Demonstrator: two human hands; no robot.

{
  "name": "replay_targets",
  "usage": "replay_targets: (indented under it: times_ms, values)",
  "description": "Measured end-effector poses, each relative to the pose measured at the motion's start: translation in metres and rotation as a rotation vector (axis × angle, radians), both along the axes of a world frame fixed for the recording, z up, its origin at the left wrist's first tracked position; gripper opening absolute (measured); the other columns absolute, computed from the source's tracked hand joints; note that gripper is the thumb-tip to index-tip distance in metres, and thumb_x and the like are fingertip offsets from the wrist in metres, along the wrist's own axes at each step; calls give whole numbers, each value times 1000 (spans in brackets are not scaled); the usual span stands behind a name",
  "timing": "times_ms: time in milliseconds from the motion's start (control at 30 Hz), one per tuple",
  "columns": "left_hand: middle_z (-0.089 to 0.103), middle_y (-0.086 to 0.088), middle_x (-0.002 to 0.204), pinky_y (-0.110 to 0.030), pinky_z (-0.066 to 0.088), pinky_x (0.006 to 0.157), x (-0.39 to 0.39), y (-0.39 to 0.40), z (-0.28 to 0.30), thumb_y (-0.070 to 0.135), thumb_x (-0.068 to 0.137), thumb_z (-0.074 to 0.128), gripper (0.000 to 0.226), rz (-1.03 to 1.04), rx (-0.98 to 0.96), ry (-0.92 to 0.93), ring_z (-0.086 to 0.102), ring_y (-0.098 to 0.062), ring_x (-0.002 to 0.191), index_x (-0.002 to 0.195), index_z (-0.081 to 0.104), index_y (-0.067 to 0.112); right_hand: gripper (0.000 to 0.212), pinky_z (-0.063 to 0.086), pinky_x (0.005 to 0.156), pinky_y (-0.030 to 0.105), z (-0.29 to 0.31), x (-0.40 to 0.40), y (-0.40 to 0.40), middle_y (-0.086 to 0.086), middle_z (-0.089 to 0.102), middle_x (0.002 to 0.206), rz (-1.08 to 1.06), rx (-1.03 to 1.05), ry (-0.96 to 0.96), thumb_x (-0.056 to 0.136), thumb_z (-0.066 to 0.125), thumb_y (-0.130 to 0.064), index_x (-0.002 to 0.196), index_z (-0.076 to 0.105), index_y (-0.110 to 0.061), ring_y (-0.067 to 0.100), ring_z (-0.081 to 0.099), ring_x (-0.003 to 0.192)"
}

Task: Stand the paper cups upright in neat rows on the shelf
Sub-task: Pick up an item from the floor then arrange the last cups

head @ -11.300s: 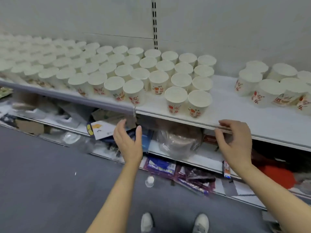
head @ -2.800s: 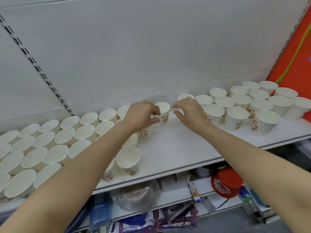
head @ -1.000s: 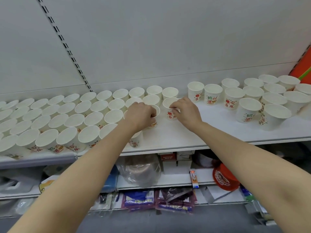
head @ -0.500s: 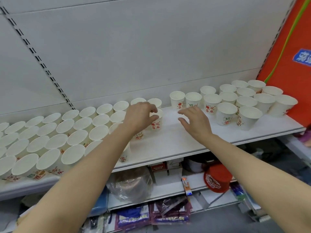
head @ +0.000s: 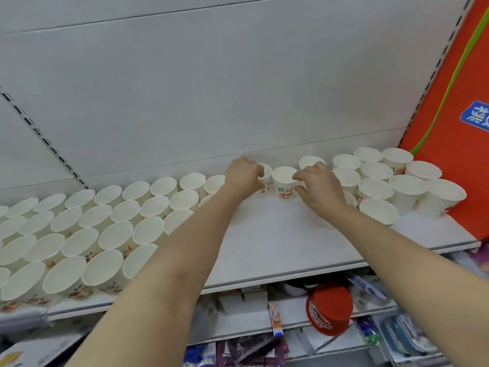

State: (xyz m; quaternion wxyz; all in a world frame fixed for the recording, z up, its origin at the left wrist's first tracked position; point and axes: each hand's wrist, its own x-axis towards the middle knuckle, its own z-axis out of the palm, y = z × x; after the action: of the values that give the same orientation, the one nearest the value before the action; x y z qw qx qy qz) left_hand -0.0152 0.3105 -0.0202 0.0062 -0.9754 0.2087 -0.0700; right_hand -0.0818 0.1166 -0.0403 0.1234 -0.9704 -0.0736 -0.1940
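White paper cups with red and green print stand upright on the white shelf (head: 277,242). A big block of cups (head: 87,229) fills the left part in rows, and a smaller group (head: 391,186) stands at the right end. My left hand (head: 244,178) grips a cup (head: 266,176) in the back row. Beside it stands another cup (head: 284,181), and my right hand (head: 317,185) pinches its right side with fingers closed on the rim. Both hands are at the back of the shelf, near the wall.
A grey back panel (head: 238,88) rises behind the cups. An orange banner (head: 455,109) bounds the shelf's right end. The lower shelf holds a red round container (head: 329,311), a small tube (head: 275,320) and packets. Bare shelf surface lies in front of my hands.
Both hands have reached further back and right to the back row. My right hand, open half a second ago, has closed on a cup; my left hand has taken the cup beside it.
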Motion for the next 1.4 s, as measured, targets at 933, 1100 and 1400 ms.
replay_targets:
  times_ms: [933,1100,1400]
  values:
    - [67,7,104,-28,44,78,-68,-36,-4,28,86,68,23,-18,-539,-103,57,-15,101,109,69,26,12,46,74,38,-5,-12,-14,2,69,85,107,216,-270,78,65,-13,89,71,-13,29,58,86]
    - [69,5,107,-32,44,83,-99,-100,-18,36,81,74,29,-323,-437,19,54,-19,101,109,70,27,13,42,78,39,-10,-73,-83,-1,70,88,9,176,-292,84,63,-21,91,71,-15,26,58,88]
    - [74,6,92,-34,40,80,-94,-112,-6,33,88,65,13,-310,-219,-64,61,-20,92,94,75,28,30,37,88,38,-23,-108,-118,-2,69,93,-142,95,-117,72,79,-35,95,71,-17,26,56,98]
